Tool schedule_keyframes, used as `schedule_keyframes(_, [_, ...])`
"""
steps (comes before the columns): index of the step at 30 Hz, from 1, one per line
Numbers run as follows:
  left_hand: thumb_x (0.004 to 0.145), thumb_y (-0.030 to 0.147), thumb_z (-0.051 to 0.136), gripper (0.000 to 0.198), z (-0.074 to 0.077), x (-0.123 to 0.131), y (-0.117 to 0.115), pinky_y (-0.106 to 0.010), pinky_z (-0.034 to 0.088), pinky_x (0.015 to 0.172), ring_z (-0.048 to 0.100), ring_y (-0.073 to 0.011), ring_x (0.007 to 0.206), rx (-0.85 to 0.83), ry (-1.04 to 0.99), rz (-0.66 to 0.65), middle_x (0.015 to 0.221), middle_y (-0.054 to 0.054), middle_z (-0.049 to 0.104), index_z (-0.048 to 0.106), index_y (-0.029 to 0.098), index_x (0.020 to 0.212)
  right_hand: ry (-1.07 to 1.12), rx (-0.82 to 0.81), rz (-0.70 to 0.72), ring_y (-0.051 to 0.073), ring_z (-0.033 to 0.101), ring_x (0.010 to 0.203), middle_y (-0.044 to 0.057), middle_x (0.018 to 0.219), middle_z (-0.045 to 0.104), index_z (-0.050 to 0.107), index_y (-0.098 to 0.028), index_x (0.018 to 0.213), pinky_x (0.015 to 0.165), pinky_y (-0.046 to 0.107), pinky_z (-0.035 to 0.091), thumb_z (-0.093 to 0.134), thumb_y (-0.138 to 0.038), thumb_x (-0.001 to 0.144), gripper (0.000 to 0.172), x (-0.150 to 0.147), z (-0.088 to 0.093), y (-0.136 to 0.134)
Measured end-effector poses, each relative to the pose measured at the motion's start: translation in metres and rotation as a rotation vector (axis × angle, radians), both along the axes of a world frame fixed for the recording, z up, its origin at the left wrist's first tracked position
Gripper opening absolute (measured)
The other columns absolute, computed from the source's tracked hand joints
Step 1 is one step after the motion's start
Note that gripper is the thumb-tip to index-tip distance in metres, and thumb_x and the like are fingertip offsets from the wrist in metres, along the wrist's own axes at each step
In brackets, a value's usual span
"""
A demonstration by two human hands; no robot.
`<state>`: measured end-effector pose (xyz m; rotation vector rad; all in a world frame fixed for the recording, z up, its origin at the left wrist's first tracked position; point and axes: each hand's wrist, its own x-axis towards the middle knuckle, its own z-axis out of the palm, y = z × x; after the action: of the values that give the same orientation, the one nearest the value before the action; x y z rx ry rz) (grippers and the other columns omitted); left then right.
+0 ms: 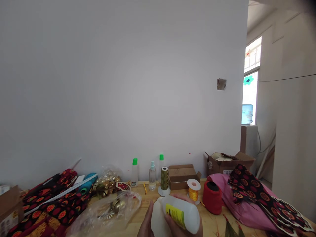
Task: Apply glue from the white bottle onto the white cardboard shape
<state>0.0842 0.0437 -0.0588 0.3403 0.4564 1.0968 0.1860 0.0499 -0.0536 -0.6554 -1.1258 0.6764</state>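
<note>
Right hand point(175, 227): yellow-labelled white plastic bottle point(182, 212) is gripped
Left hand point(146, 220): pale rounded piece point(157, 216) is held
Loose grip: piece between hands may be knocked

White bottle point(193, 218), yellow label point(175, 214); red thread cone point(212, 200); pink material point(238, 212); black cloth point(250, 188) with red-orange circles.

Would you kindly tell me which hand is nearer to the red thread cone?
Right: the right hand, around the yellow-labelled bottle, is just left of the red thread cone; the left hand is farther left, at the edge of the white item.
</note>
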Motion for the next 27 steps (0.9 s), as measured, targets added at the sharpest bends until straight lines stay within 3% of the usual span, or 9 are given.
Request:
schedule_keyframes(6, [0.074,0.041,0.05,0.045,-0.004,0.0,0.003,-0.033,0.046,0.073,0.06,-0.024,0.084,0.039,-0.074,0.019,0.082,-0.012,0.068,0.054,0.009,0.106,-0.062,0.073,-0.06,0.025,0.06,0.08,0.008,0.086,0.064,0.06,-0.019,0.086,0.069,0.03,0.05,0.071,-0.036,0.046,0.044,-0.002,-0.009,0.003])
schedule_keyframes(11, [0.073,0.039,0.052,0.044,-0.002,-0.003,0.003,-0.034,0.045,0.073,0.059,-0.0251,0.084,0.018,-0.013,0.019,0.082,-0.012,0.067,0.055,0.009,0.105,-0.071,0.074,0.004,0.021,0.06,0.077,0.006,0.083,0.064,0.059,-0.019,0.087,0.067,0.026,0.049,0.07,-0.034,0.048,0.043,-0.002,-0.003,0.002])
schedule_keyframes(14, [0.072,0.037,0.052,0.034,-0.006,-0.007,0.005,-0.034,0.045,0.066,0.059,-0.0257,0.081,0.034,0.033,0.069,0.074,-0.012,0.067,0.062,0.009,0.09,0.02,-0.019,0.11,0.019,0.06,0.074,0.005,0.085,0.064,0.057,-0.02,0.087,0.066,0.025,0.049,0.071,-0.034,0.049,0.043,-0.003,0.0,0.003])
schedule_keyframes(16, [0.071,0.039,0.052,0.032,-0.011,-0.009,0.007,-0.033,0.044,0.058,0.06,-0.0266,0.077,0.039,0.042,0.069,0.069,-0.011,0.066,0.063,0.011,0.081,0.131,-0.143,0.223,0.016,0.06,0.062,0.005,0.081,0.065,0.055,-0.018,0.086,0.056,0.024,0.049,0.07,-0.038,0.052,0.042,-0.002,0.002,0.006])
schedule_keyframes(19, [0.07,0.042,0.051,0.032,-0.016,-0.011,0.008,-0.032,0.043,0.055,0.059,-0.0257,0.072,0.034,0.027,0.037,0.066,-0.01,0.065,0.064,0.013,0.074,0.21,-0.342,0.332,0.013,0.055,0.043,0.006,0.058,0.066,0.055,-0.012,0.076,0.041,0.022,0.042,0.065,-0.048,0.058,0.041,0.004,0.003,0.014])
schedule_keyframes(21, [0.071,0.043,0.05,0.033,-0.015,-0.011,0.006,-0.033,0.043,0.058,0.059,-0.0238,0.073,0.026,-0.011,0.013,0.066,-0.01,0.065,0.064,0.014,0.074,0.203,-0.417,0.357,0.014,0.055,0.041,0.007,0.049,0.064,0.055,-0.011,0.069,0.038,0.021,0.039,0.065,-0.05,0.058,0.043,0.01,0.004,0.019])
schedule_keyframes(27, [0.077,0.047,0.037,0.043,-0.003,-0.005,-0.003,-0.033,0.044,0.065,0.06,-0.0205,0.074,0.055,-0.085,-0.048,0.072,-0.01,0.066,0.064,0.014,0.081,0.187,-0.366,0.298,0.011,0.054,0.041,0.001,0.046,0.062,0.056,-0.012,0.064,0.04,0.02,0.042,0.074,-0.038,0.05,0.035,0.012,0.014,0.01])
